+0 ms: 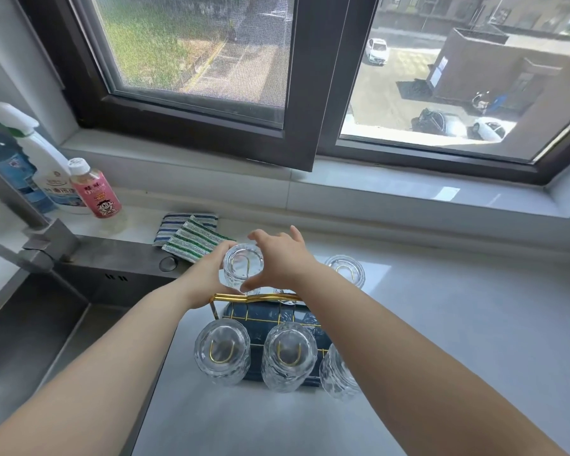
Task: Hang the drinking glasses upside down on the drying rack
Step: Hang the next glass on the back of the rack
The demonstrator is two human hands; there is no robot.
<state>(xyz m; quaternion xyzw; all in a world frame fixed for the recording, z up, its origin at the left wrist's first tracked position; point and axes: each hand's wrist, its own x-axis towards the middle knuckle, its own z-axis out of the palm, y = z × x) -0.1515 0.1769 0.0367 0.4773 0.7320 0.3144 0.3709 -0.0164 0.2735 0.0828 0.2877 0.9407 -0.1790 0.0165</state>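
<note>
A gold-wire drying rack (254,297) with a dark blue base stands on the pale counter. Several clear ribbed glasses hang upside down on its prongs: near left (222,352), near middle (288,355), near right (338,373) partly behind my right forearm, and far right (346,270). At the far left prong another upturned glass (243,268) sits between both hands. My left hand (208,278) cups its left side. My right hand (277,258) wraps its right side, thumb below the glass.
A steel sink (46,324) with a square tap (43,245) lies to the left. Striped cloths (191,236) lie behind the rack. A spray bottle (46,172) and pink drink bottle (94,189) stand at back left. The window sill runs behind.
</note>
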